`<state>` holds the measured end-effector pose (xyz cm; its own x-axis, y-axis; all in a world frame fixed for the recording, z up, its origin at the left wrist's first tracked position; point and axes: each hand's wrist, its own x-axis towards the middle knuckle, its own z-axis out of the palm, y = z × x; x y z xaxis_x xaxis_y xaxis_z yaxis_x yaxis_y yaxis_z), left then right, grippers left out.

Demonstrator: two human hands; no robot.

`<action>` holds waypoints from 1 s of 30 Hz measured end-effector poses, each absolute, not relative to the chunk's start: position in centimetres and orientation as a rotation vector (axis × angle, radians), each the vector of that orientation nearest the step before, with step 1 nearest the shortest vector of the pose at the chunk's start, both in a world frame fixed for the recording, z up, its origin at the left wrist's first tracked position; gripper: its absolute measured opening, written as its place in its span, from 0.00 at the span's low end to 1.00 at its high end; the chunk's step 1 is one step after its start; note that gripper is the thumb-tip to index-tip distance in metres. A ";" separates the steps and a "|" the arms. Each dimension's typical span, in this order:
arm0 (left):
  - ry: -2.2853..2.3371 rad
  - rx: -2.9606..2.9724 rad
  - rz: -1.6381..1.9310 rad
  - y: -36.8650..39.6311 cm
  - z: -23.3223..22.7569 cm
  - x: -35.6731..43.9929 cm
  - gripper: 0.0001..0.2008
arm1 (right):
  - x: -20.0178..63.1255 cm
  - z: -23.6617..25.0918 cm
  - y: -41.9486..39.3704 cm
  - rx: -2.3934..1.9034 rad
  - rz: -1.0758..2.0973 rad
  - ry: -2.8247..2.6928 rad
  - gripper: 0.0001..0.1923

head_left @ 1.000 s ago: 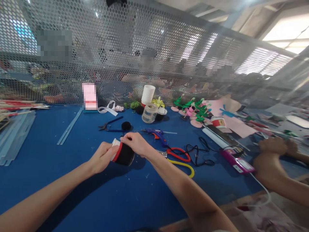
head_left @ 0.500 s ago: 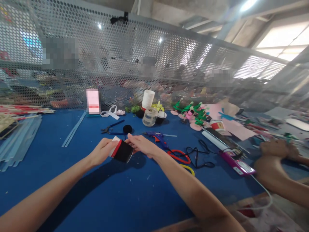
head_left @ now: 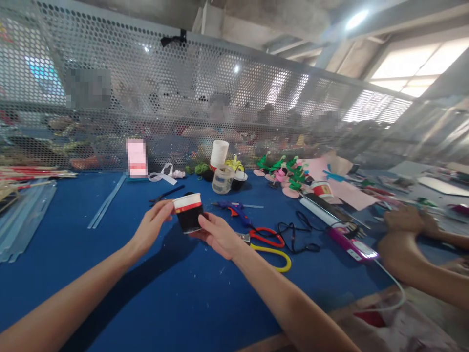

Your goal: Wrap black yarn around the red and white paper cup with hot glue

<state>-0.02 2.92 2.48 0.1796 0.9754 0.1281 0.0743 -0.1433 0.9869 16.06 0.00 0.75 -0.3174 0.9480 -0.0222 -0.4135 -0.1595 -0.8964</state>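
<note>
A small paper cup (head_left: 189,220) is held up over the blue table, its white rim upward and slightly tilted. Black material wraps its lower part, below a red printed band. My right hand (head_left: 220,235) grips the cup low on its right side, thumb in front and fingers underneath. At the rim's left edge, my left hand (head_left: 154,224) pinches the cup with thumb and fingertips. Behind the cup lie dark-handled pliers (head_left: 166,194), partly hidden. A blue glue gun (head_left: 238,211) rests beyond my right hand, and scissors (head_left: 280,264) with red and yellow handles lie beside my right wrist.
Clear strips (head_left: 25,220) lie at left. A plastic jar (head_left: 222,180) and stacked white cups (head_left: 220,152) stand at the back, near green-and-pink craft pieces (head_left: 293,176). A purple power strip (head_left: 353,244) and another person's arm (head_left: 406,254) are at right, a perforated screen (head_left: 146,98) behind.
The cup has turned from lying sideways to nearly upright, with its rim up. My right hand has shifted down to its lower side; my left hand has moved to the rim.
</note>
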 end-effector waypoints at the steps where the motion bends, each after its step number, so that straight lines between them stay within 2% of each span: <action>1: 0.995 1.379 1.010 2.7 2.1 0.3 0.20 | 15.9 0.7 -0.1 -0.749 1.644 -1.001 0.19; 5: 0.849 1.188 0.876 1.8 1.0 1.2 0.23 | 15.0 0.5 -0.5 -0.783 1.584 -1.102 0.18; 10: 0.903 1.103 0.989 2.3 1.4 1.1 0.22 | 16.4 1.9 -0.4 -1.281 1.458 -1.515 0.14; 13: 0.963 1.077 1.060 3.1 1.4 0.8 0.22 | 19.4 3.5 -0.8 -1.522 1.066 -1.799 0.13; 15: 0.981 1.057 1.088 3.4 1.2 0.8 0.21 | 21.7 4.1 -1.5 -1.716 0.576 -2.048 0.09; 17: 0.988 1.044 1.110 3.7 0.9 0.7 0.20 | 23.6 3.9 -2.5 -2.077 0.241 -2.232 0.14; 22: 0.996 1.048 1.096 3.9 0.6 0.7 0.20 | 25.7 1.6 -4.4 -2.375 0.143 -2.236 0.20; 30: 0.993 1.050 1.090 3.7 0.6 0.8 0.19 | 26.7 0.7 -3.6 -2.377 0.053 -2.352 0.20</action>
